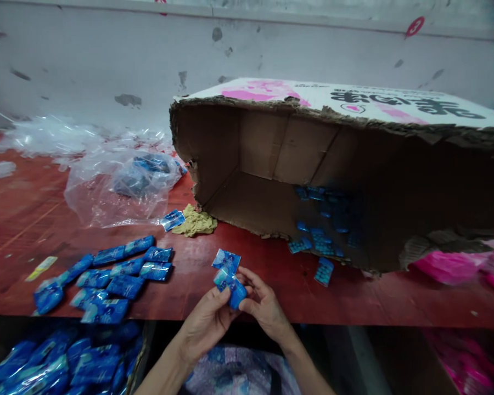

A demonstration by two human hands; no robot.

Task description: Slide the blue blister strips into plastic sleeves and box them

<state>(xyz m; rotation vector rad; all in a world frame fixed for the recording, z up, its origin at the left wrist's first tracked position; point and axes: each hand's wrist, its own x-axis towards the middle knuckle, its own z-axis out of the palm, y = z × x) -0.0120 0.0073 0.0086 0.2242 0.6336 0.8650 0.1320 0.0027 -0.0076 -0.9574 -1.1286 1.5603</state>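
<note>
Both of my hands meet at the front edge of the red table, pinching small blue printed packets [226, 274]. My left hand [209, 315] has its thumb on the packets from the left. From the right, my right hand [263, 302] grips the lower rounded packet with thumb and fingers. A flat blue piece sticks up above the fingertips; whether it is joined to the others I cannot tell. Left of my hands lie several filled blue packets [125, 286] in a loose pile.
A large cardboard box [255, 206] lies on its side with blue packets inside. A clear plastic bag [94, 192], a crumpled yellowish cloth [195, 222] and a pink bag [453, 267] are on the table [181, 296]. Below the edge, more blue packets [94, 365] fill a container.
</note>
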